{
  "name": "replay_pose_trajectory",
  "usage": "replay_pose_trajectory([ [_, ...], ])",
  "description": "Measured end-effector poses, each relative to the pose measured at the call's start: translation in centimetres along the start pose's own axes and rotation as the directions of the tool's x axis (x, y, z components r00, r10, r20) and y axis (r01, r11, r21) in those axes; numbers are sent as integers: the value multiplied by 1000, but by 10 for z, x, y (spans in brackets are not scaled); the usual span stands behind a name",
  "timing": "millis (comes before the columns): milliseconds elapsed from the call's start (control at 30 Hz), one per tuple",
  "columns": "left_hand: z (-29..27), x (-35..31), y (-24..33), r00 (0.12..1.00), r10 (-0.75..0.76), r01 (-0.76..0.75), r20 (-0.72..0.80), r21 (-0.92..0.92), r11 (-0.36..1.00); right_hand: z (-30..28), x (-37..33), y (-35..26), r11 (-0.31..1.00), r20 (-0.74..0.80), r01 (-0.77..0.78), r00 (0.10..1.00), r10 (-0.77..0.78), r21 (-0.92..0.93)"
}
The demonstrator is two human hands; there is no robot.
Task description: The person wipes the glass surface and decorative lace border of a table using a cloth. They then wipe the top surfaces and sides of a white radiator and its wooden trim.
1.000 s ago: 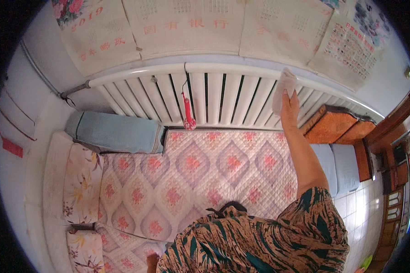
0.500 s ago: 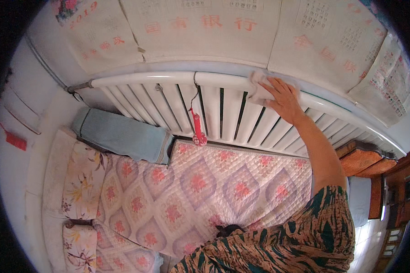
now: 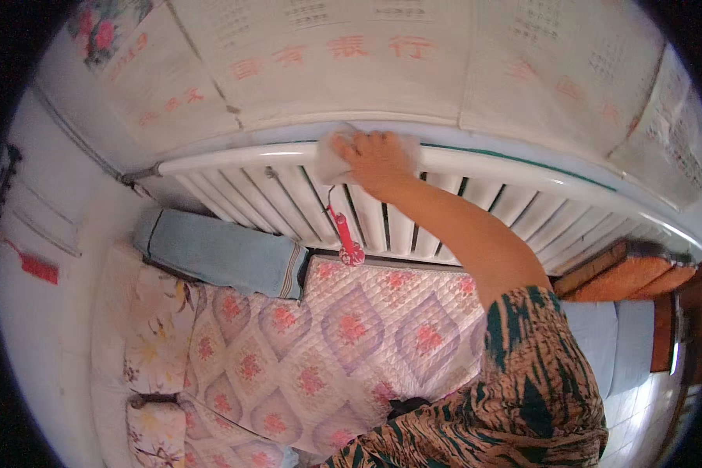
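My right hand (image 3: 376,162) presses a whitish cloth (image 3: 334,162) onto the top rail of a white radiator (image 3: 507,173). Its fingers curl over the cloth, slightly blurred, and the palm hides part of it. The forearm reaches up from the lower right in a green and tan patterned sleeve. Just below the cloth, a red hanging item (image 3: 345,234) with a round patterned end dangles on a dark cord in front of the radiator's fins. The cord's upper part is covered by the cloth and hand. My left hand is out of the picture.
Below the radiator lies a pink and lilac quilted bedspread (image 3: 351,327). A long blue-covered block (image 3: 222,253) rests at its left, near flowered cushions (image 3: 160,331). Orange-brown cushions (image 3: 632,274) sit at the right. Calendar sheets (image 3: 335,78) line the wall above.
My right hand has slid left along the top rail with the cloth, reaching where the red item's cord hangs. The view has shifted slightly.
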State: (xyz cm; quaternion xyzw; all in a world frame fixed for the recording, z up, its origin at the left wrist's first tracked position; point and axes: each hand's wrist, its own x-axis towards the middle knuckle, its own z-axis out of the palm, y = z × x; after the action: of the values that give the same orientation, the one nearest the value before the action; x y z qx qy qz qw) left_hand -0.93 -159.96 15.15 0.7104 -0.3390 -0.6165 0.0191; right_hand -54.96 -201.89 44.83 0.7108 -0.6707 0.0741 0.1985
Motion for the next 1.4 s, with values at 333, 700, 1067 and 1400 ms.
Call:
replay_pose_trajectory([
  [333,-45,62,78,950,304,-311,68,138,940,-10,-78,80,1000,-163,-11,987,8,-22],
  [700,6,48,231,751,650,-525,120,705,477,-69,-277,249,862,-174,-462,885,433,-209],
  [1067,160,-38,660,-266,905,-559,332,712,-425,-72,-314,281,771,-223,-604,795,564,-202],
  [1400,179,-26,744,250,811,-450,529,805,-387,-56,-372,348,545,-374,-821,566,735,-173],
])
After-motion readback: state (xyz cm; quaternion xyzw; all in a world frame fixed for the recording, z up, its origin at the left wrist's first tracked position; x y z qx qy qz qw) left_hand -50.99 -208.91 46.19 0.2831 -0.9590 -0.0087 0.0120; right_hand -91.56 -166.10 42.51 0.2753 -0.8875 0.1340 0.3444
